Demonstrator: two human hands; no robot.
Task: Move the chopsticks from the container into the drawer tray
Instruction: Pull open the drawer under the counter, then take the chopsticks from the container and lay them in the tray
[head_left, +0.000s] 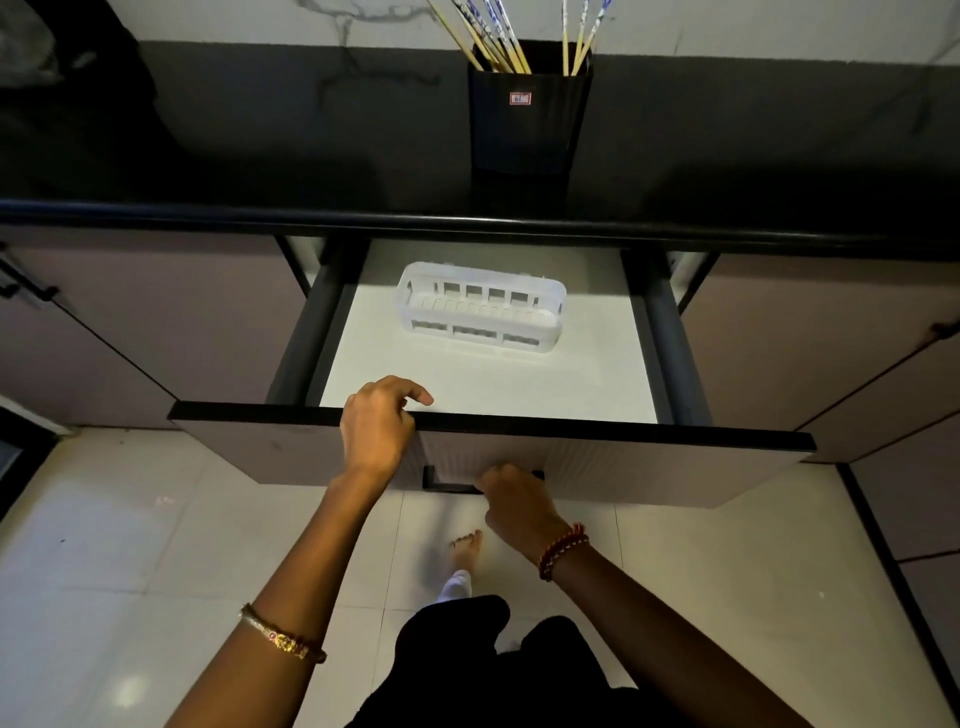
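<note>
- I'm looking down at a drawer (483, 379) that stands pulled out under the dark worktop (260, 156), its pale floor in plain sight.
- My left hand (376, 423) lies over the drawer's black front edge, palm on top, fingers curled loosely down over the inner side, gripping that edge.
- My right hand (511, 493) is lower, on the drawer front, fingers curled in at the black handle (447, 480); the view is dim there, but it looks like a grip on that handle.
- The white plastic tray (480, 306) sits inside the drawer, toward the back and about the middle, its long side running left to right, with nothing that I can see in it.
- The chopsticks (498, 39) are up on the worktop, standing in the tall black container (527, 124) near the back wall, well apart from both hands.
- They lean in two bunches, a larger one at the container's left side, a smaller one at its right; their tops run out of view.
- A bangle (283, 634) on my left wrist, a red beaded band (561, 551) on my right.
- Below the drawer, pale floor tiles (156, 545) and one bare foot (465, 551).
</note>
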